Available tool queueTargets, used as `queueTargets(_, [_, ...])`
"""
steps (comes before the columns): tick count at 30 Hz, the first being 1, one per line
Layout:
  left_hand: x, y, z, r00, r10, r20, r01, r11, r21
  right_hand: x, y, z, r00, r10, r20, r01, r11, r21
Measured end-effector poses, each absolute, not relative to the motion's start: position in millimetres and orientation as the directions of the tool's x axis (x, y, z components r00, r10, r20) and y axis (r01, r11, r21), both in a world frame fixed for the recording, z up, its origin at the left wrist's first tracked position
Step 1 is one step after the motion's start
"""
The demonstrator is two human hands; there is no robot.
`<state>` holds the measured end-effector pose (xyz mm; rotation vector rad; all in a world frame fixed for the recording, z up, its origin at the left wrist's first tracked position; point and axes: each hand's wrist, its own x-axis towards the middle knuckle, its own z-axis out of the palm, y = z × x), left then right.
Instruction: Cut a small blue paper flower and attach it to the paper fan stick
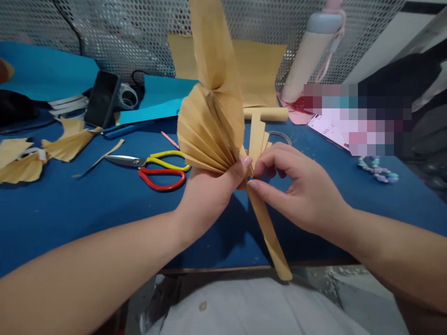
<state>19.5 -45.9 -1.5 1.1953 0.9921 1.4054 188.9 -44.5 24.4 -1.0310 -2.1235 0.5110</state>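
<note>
from my feed i count two hands, both mine, and one pleated kraft-paper fan (pixel 209 125). its folds spread from a pinched base, and its long axis stands roughly upright, leaning slightly back from the base. a narrower pleated lobe runs up past the top of the frame.

my left hand (pixel 209 200) is mostly closed, holding the fan's base between thumb and fingers, with the fan rising above it. my right hand (pixel 300 190) is half open, its thumb and forefinger pinching a kraft-paper strip (pixel 269 235) right beside the base. the strip's long end slants down toward me, over the desk's front edge. more upright strip ends (pixel 257 139) stand just right of the fan, behind my right fingers.

left of the fan on the blue desk (pixel 70 209) lie one pair of scissors (pixel 146 163) with one yellow and one red handle loop, and several kraft-paper scraps (pixel 68 144). behind it are two blue paper sheets (pixel 159 97), a dark phone (pixel 103 98) and one tape roll (pixel 127 97). to its right are one upright rolling pin (pixel 310 56), a second phone (pixel 326 130) and one beaded bracelet (pixel 377 170). a patch beside that phone is too blurred to tell.
</note>
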Motion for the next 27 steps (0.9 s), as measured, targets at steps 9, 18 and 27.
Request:
queueTargets(9, [16.7,-41.2,-6.1,-0.007,0.986,0.169,-0.189,-0.167,0.968,192.5,-41.4,42.9,-0.528,0.812,0.248,0.488,0.529,-0.694])
queueTargets(18, [15.7,-40.2,-2.4,0.032,0.974,0.224,-0.141,-0.217,0.966,191.3,-33.2,44.2,-0.566,0.774,0.285,0.505,0.599,-0.622])
queueTargets(27, [17.1,-41.0,1.1,0.013,0.977,0.211,-0.051,-0.211,0.976,193.3,-35.8,33.8,-0.624,0.710,0.327,0.493,0.682,-0.540])
